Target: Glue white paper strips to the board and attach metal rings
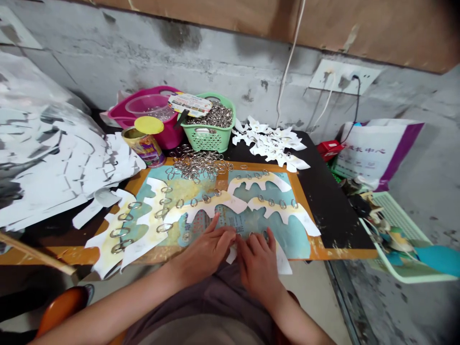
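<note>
"How are the hands?"

"The left hand [210,247] is partly closed, its thumb and fingers drawn together at the piece [283,261]. The right hand [259,266] is curled over it, with one digit standing apart. What either one pinches is hidden, so I can't tell how firm the hold is."

"And where is the piece?"

"At the table's near edge, beneath the right hand, one pointed end sticking out to the right. Small rings [265,234] show by the right fingertips."

"Which step is this?"

"My guess: fixing rings into the piece's edge, perhaps by turning tabs over them. The fingers seem to be working one spot."

"What does the next move call for?"

"I'd say pressing that spot flat without shifting the ring, then the same at its neighbour."

"What lies beyond?"

"Five more pieces [235,203] on the blue mat [296,239], rings along their yellowish edges. Behind those, a ring pile [197,165], then a green basket [209,138] of more rings."
</note>
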The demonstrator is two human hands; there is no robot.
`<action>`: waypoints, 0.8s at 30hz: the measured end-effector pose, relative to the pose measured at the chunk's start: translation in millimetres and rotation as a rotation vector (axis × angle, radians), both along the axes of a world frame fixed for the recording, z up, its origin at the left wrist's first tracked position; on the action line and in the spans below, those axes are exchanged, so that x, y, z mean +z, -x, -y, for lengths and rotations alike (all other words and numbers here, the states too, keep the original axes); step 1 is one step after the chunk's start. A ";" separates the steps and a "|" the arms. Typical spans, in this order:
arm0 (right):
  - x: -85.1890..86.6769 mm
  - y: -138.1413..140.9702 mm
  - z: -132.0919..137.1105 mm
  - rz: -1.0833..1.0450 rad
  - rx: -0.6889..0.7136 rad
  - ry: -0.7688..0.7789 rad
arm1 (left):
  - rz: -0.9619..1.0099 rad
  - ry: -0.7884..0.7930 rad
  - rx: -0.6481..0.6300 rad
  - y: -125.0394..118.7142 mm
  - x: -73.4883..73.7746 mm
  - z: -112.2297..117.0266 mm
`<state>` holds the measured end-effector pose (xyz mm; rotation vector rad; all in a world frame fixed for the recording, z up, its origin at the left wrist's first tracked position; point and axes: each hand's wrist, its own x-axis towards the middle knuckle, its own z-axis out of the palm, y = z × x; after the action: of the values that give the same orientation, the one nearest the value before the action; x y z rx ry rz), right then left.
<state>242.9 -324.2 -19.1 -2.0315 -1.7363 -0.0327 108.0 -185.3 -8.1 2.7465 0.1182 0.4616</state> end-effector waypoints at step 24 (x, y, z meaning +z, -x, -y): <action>23.7 -27.7 3.2 -0.293 -0.108 -0.231 | 0.083 -0.187 0.009 15.0 -6.5 14.5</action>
<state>270.6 -327.3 4.5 -1.8539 -1.3768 0.0277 93.1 -199.8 -14.6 2.9047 0.0692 0.6173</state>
